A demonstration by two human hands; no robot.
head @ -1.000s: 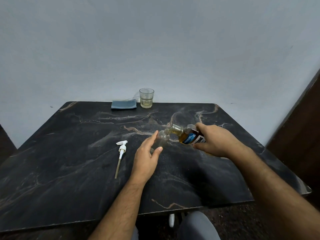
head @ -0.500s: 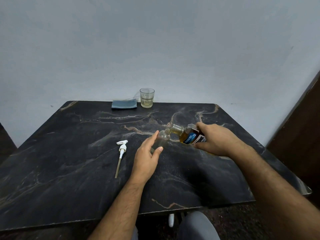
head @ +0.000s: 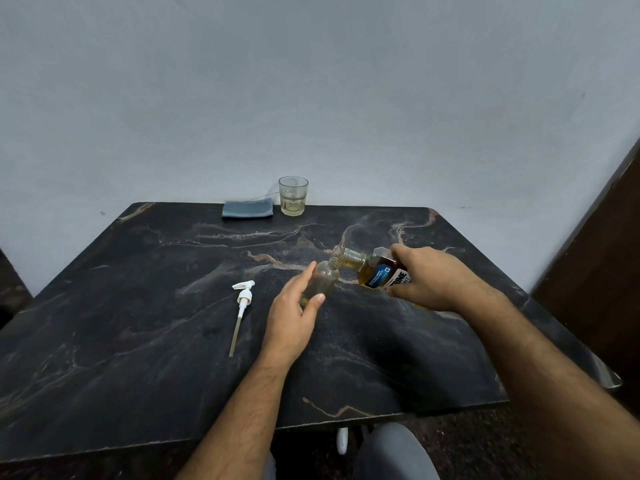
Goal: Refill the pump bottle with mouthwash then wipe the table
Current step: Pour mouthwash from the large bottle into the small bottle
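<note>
A small clear pump bottle (head: pixel 325 279) stands without its pump near the middle of the black marble table (head: pixel 138 323). My left hand (head: pixel 294 313) wraps around its lower part. My right hand (head: pixel 433 277) grips an amber mouthwash bottle (head: pixel 375 270) with a blue and white label, tipped to the left so its open neck meets the mouth of the pump bottle. A little yellowish liquid shows at the pump bottle's bottom. The white pump head with its long tube (head: pixel 241 308) lies flat on the table to the left of my left hand.
At the table's far edge, against the grey wall, lies a folded blue cloth (head: pixel 247 208) with a glass tumbler (head: pixel 293 195) holding a little pale liquid beside it. A dark wooden panel (head: pixel 602 271) rises at the right. My knees show below the near edge.
Both hands and both bottles hold nearly the same pose; the mouthwash bottle stays tipped against the pump bottle's mouth.
</note>
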